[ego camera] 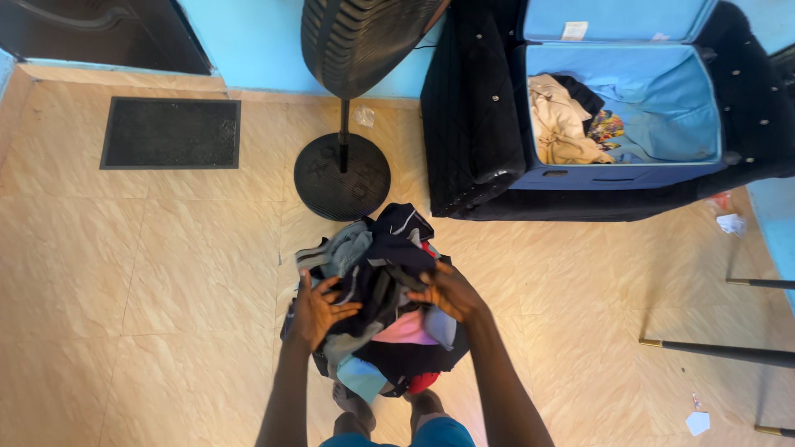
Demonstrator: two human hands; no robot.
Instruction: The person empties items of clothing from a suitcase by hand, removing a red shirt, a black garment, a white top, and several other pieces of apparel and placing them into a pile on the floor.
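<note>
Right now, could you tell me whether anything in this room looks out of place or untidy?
A few scraps of litter lie on the tiled floor: a white paper piece at lower right and crumpled wrappers beside the black sofa. The clothes in the open blue suitcase are heaped loosely, not folded.

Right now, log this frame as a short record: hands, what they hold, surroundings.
left hand: spread flat on the side of the clothes bundle
right hand: gripping the top of the bundle
bundle: mixed dark, grey, pink and red garments, held in front of the body above the tiled floor
suitcase: blue, open, on a black sofa, a few clothes inside
fan: round base on floor, ahead of the bundle
mat: dark, by the wall
</note>
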